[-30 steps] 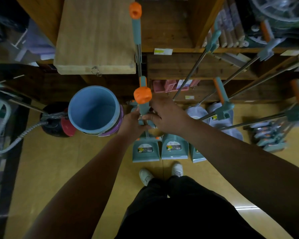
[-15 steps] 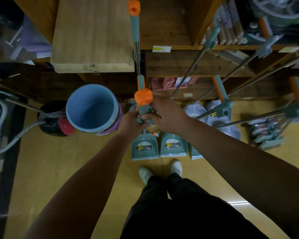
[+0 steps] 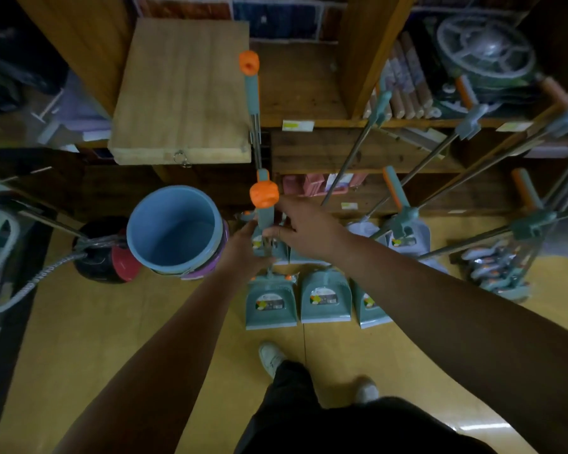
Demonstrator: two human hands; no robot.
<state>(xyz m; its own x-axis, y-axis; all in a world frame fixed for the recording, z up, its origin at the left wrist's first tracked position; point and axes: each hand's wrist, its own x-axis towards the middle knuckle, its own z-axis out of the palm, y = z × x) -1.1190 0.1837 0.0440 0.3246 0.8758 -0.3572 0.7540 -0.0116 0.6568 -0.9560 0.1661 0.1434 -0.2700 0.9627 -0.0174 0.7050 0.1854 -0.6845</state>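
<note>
Two hands are on the green handle (image 3: 265, 218) with the orange knob (image 3: 264, 195). Our right hand (image 3: 309, 226) pinches it. Our left hand (image 3: 243, 250) touches it; we cannot tell its grip.

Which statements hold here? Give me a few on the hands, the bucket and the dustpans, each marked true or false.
1. The left hand and the right hand meet at the teal pole handle with the orange knob. True.
2. The round light-blue plastic bucket stands to the right of the hands. False: it stands to their left.
3. A row of teal plastic dustpans stands on the yellow floor. True.
4. The pale wooden board lies on the floor. False: it rests up on the brown wooden shelving.
5. The bucket holds brooms. False: nothing shows inside it.
</note>
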